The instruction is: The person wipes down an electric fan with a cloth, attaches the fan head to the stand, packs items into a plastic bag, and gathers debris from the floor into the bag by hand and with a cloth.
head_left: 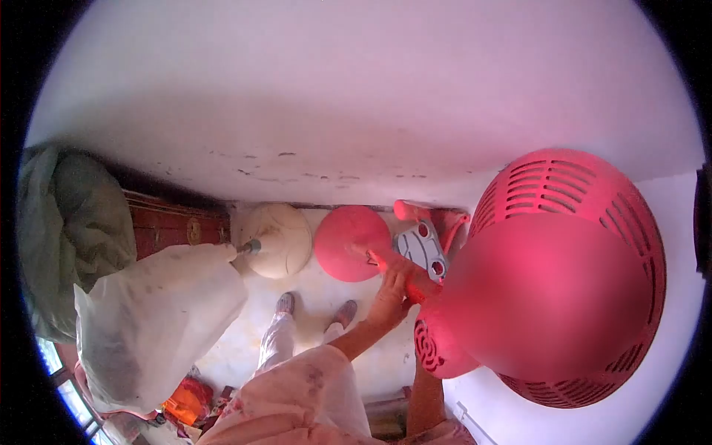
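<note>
A red standing fan with a large slotted cage [571, 185] fills the right side, its round red base [352, 241] on the floor. Nearer its middle is a grey panel [415, 248] with round red-rimmed holes. My left hand [393, 293] is closed round the red upper part of the fan's stand, just below the head. My right forearm [426, 404] rises from the bottom edge behind the fan's rear housing [445, 345], which hides my right hand and its fingers.
A second fan with a cream base [276, 241] stands at left, its head under a whitish cover [159, 326]. Beyond it are a grey-green covered object [74, 237] and dark red furniture [178, 226]. Orange cloth [187, 402] lies low at left. A scuffed wall [356, 96] runs behind.
</note>
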A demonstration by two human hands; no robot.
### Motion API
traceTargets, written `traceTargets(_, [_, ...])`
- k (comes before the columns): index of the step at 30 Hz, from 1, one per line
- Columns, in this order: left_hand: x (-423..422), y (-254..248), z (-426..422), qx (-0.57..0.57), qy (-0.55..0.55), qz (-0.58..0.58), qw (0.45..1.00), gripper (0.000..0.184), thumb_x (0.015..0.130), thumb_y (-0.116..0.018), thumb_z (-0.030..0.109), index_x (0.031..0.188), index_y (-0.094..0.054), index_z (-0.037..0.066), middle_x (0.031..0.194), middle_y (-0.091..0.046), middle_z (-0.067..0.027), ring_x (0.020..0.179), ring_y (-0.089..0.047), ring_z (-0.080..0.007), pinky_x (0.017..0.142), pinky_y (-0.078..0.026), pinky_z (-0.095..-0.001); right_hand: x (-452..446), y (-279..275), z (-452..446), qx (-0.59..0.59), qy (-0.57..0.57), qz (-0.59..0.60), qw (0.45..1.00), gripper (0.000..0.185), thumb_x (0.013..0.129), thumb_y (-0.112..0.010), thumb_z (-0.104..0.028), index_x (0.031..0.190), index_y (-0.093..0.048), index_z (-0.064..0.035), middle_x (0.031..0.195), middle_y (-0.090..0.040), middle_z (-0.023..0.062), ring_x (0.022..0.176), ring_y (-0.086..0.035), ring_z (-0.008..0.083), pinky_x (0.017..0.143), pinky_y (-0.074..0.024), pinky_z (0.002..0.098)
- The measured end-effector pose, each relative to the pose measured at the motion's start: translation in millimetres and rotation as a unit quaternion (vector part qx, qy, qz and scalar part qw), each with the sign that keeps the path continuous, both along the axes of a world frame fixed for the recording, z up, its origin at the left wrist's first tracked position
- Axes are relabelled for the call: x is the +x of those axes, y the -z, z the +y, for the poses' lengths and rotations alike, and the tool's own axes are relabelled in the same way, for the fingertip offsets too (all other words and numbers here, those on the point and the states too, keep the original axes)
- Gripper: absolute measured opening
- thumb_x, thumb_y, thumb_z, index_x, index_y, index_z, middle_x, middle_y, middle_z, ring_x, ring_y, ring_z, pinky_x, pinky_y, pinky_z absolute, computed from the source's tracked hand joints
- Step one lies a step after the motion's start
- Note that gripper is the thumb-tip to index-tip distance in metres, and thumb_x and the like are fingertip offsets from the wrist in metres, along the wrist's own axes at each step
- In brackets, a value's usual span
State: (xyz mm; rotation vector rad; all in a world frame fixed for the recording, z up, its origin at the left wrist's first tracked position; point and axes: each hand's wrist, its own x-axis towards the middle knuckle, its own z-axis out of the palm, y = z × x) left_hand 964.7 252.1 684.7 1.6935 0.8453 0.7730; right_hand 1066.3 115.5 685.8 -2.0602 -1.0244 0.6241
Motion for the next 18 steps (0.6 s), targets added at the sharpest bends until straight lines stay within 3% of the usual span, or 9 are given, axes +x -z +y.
traceTargets(1, [2.7,-5.6,-2.5,0.003,-0.012,-0.009,1.0,0.079,0.066,-0.074,-0.001,0.136,-0.037,0.005,0.137,-0.039,-0.0188,0.13,-0.034,-0.0405,0.109,-0.033,-0.0477,1.8,-2.8,-0.2,-0.009,-0.009,0.017,1.0,0.042,0.09,-0.061,-0.021,0.128,-0.051,-0.0048,0.129,-0.053,0.011,0.119,-0.049,0.0251,0.104,-0.0359,0.0376])
traceTargets(4, [-6.2,-10.3,9.4,0.047,0.132,-0.039,0.989,0.081,0.071,-0.072,0.002,0.141,-0.033,0.005,0.138,-0.04,-0.0184,0.131,-0.036,-0.0377,0.11,-0.033,-0.0447,0.8,-19.0,-2.7,-0.041,-0.041,0.076,0.995,0.042,0.09,-0.062,-0.021,0.127,-0.051,-0.0045,0.129,-0.054,0.011,0.119,-0.049,0.025,0.103,-0.0364,0.0378])
traceTargets(7, [-22.6,-51.2,17.7,-0.154,0.095,-0.025,0.983,0.077,0.078,-0.073,0.012,0.142,-0.031,0.004,0.138,-0.042,-0.0166,0.131,-0.04,-0.0327,0.109,-0.034,-0.0416,4.4,-45.8,-10.4,-0.055,-0.074,0.127,0.988,0.043,0.089,-0.063,-0.021,0.127,-0.052,-0.0043,0.128,-0.054,0.0109,0.119,-0.049,0.0249,0.103,-0.0368,0.0379])
traceTargets(10, [-35.9,-88.5,33.7,-0.363,0.128,-0.218,0.897,0.085,0.08,-0.076,0.032,0.142,-0.028,0.001,0.138,-0.042,-0.0182,0.129,-0.043,-0.0306,0.108,-0.035,-0.0404,-0.4,-64.0,-9.6,-0.067,-0.109,0.158,0.979,0.043,0.089,-0.063,-0.021,0.126,-0.052,-0.004,0.128,-0.055,0.0109,0.118,-0.05,0.0248,0.103,-0.0372,0.0381])
traceTargets(13, [-43.0,-102.2,24.6,-0.337,0.154,-0.141,0.918,0.102,0.073,-0.079,0.047,0.143,-0.024,-0.001,0.139,-0.04,-0.0215,0.127,-0.044,-0.0306,0.107,-0.036,-0.0418,-2.7,-85.5,-18.2,-0.067,-0.15,0.187,0.968,0.043,0.088,-0.064,-0.021,0.126,-0.053,-0.0038,0.127,-0.055,0.0109,0.118,-0.05,0.0247,0.103,-0.0376,0.0383])
traceTargets(14, [-38.3,-79.9,17.0,-0.431,0.129,-0.19,0.873,0.113,0.07,-0.082,0.049,0.145,-0.016,-0.003,0.137,-0.041,-0.0232,0.126,-0.044,-0.031,0.106,-0.037,-0.0418,-3.2,-92.4,-21.0,-0.065,-0.163,0.194,0.965,0.043,0.088,-0.064,-0.021,0.125,-0.053,-0.0037,0.127,-0.055,0.0109,0.118,-0.05,0.0246,0.102,-0.0377,0.0383])
traceTargets(17, [-59.9,-149.1,7.3,-0.533,0.084,-0.238,0.808,0.094,0.082,-0.073,0.036,0.147,-0.015,0.002,0.139,-0.043,-0.019,0.128,-0.043,-0.0286,0.107,-0.035,-0.0433,0.8,-111.6,-11.9,-0.064,-0.197,0.213,0.955,0.043,0.087,-0.065,-0.022,0.125,-0.053,-0.0034,0.127,-0.056,0.0109,0.118,-0.05,0.0245,0.102,-0.0381,0.0385])
traceTargets(18, [-60.2,-167.2,4.8,-0.543,0.054,-0.229,0.806,0.101,0.08,-0.073,0.04,0.148,-0.008,0.004,0.138,-0.044,-0.02,0.128,-0.043,-0.0288,0.107,-0.036,-0.0422,2.3,-115.7,-7.0,-0.065,-0.206,0.218,0.952,0.043,0.087,-0.065,-0.022,0.125,-0.054,-0.0034,0.126,-0.056,0.0109,0.118,-0.051,0.0245,0.102,-0.0383,0.0385])
